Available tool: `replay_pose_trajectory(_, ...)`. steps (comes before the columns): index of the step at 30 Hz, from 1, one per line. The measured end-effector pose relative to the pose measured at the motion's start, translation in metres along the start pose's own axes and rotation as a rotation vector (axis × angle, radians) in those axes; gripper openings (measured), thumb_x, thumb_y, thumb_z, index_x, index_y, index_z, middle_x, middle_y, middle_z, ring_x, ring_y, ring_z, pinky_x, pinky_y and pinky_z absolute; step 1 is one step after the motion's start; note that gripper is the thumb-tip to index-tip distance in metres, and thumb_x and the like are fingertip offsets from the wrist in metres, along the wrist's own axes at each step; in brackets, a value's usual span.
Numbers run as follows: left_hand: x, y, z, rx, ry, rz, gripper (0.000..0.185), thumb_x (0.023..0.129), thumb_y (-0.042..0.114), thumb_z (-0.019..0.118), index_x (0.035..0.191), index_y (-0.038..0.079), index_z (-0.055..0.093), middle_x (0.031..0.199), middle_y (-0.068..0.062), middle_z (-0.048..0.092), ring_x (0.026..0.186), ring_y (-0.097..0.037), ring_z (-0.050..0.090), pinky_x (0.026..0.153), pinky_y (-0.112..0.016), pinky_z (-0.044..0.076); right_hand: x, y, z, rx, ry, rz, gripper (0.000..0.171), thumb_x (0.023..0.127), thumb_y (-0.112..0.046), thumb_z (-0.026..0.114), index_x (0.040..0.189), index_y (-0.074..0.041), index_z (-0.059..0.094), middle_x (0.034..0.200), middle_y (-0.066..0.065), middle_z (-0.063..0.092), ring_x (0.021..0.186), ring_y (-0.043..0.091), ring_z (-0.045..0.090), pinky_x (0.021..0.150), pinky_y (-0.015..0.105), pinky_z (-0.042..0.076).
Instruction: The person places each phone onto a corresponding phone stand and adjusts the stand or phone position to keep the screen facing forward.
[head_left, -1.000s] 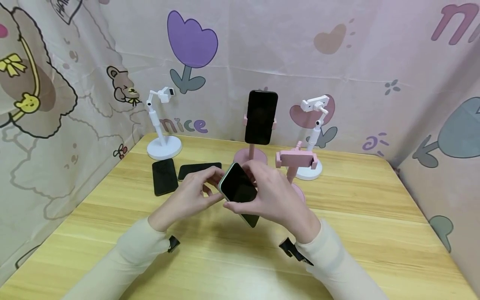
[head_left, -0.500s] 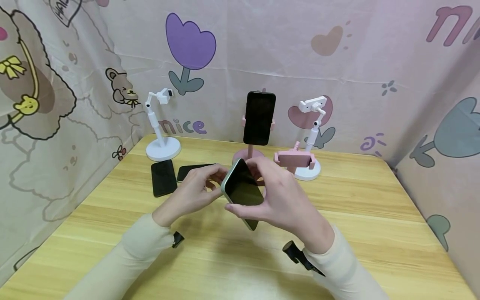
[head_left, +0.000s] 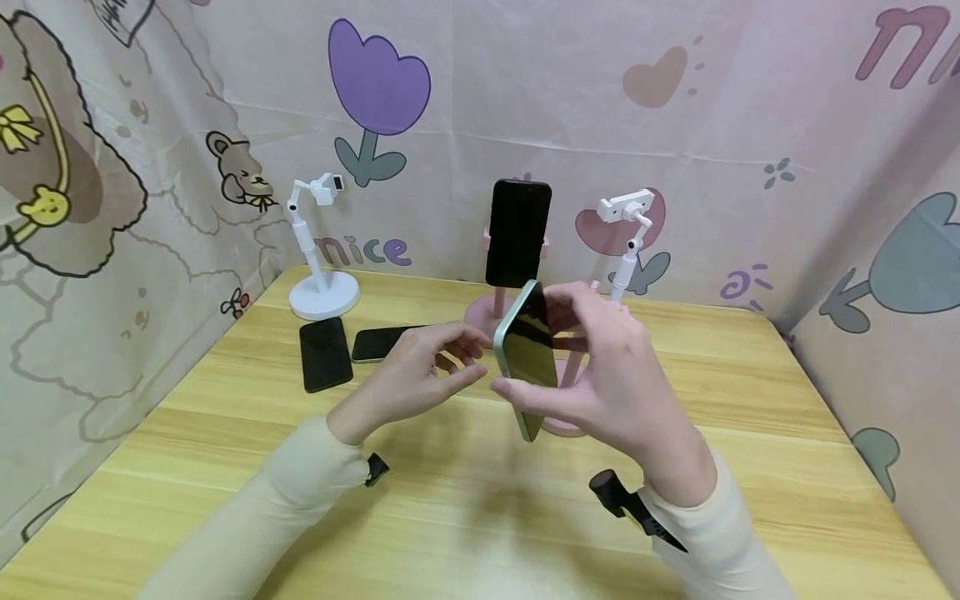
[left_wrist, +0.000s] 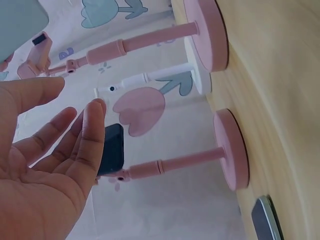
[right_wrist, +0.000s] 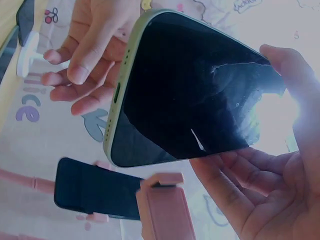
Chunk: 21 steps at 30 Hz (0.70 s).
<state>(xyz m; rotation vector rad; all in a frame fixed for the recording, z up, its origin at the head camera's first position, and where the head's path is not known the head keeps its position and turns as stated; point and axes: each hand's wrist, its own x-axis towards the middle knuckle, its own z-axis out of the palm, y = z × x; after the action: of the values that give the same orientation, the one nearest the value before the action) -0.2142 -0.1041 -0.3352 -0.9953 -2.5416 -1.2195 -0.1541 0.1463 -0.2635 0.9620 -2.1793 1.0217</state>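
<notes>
The right hand [head_left: 615,375] grips the pale-green-edged phone [head_left: 529,342] above the worktop [head_left: 442,533], thumb along one long side and fingers along the other, the screen mostly uncovered; that edge-only hold is worth preserving, firm enough that the smooth sides don't slip, without fingertips spreading over the glass. Just to its left, the left hand [head_left: 420,367] has its fingers loosely curved, thumb apart, nothing between them; it would do best hovering at the phone's free end, ready to steady it if it tips. Just beyond the right hand stands a pink stand [head_left: 566,422], its bare clamp [right_wrist: 167,210] close to the finger side of the phone, so turn the phone slowly there and give those knuckles room. Farther out, a second pink stand [head_left: 487,310] bears a black phone [head_left: 517,233]; a wide swing forward could knock it.
</notes>
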Motion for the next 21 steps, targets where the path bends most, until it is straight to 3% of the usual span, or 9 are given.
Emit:
replay_pose_trajectory(1, 0.001, 0.001, 0.001, -0.008, 0.0, 0.006, 0.023, 0.101, 0.017, 0.077, 0.122, 0.01, 0.074, 0.109, -0.003, 0.076, 0.097, -0.014, 0.074, 0.081, -0.029, 0.065, 0.0, 0.001, -0.002, 0.004, 0.009, 0.012, 0.072, 0.069, -0.025, 0.102, 0.125, -0.002, 0.063, 0.109, 0.001, 0.074, 0.092, 0.012, 0.078, 0.098, 0.022, 0.059)
replay_pose_trajectory(3, 0.004, 0.005, 0.003, -0.017, 0.002, 0.016, 0.023, 0.101, 0.017, 0.078, 0.122, 0.012, 0.074, 0.109, -0.002, 0.077, 0.096, -0.013, 0.073, 0.081, -0.028, 0.065, 0.0, 0.002, -0.006, 0.023, 0.025, 0.033, 0.071, 0.07, -0.02, 0.101, 0.126, 0.0, 0.062, 0.108, 0.002, 0.074, 0.092, 0.012, 0.076, 0.085, 0.022, 0.065)
replay_pose_trajectory(15, 0.023, 0.026, 0.016, -0.108, 0.054, 0.064, 0.032, 0.099, 0.014, 0.079, 0.129, 0.007, 0.07, 0.109, -0.006, 0.074, 0.095, -0.012, 0.072, 0.083, -0.026, 0.065, 0.0, 0.006, -0.027, 0.073, 0.204, 0.168, 0.062, 0.075, -0.006, 0.095, 0.124, 0.005, 0.057, 0.098, 0.002, 0.071, 0.09, 0.011, 0.072, 0.082, 0.018, 0.064)
replay_pose_trajectory(21, 0.031, 0.033, 0.022, -0.171, 0.067, 0.083, 0.036, 0.097, 0.012, 0.082, 0.13, 0.006, 0.069, 0.111, -0.008, 0.07, 0.097, -0.013, 0.072, 0.085, -0.025, 0.065, 0.002, 0.01, -0.035, 0.126, 0.258, 0.227, 0.056, 0.077, -0.005, 0.093, 0.123, -0.007, 0.062, 0.098, 0.002, 0.072, 0.09, 0.015, 0.073, 0.081, 0.019, 0.065)
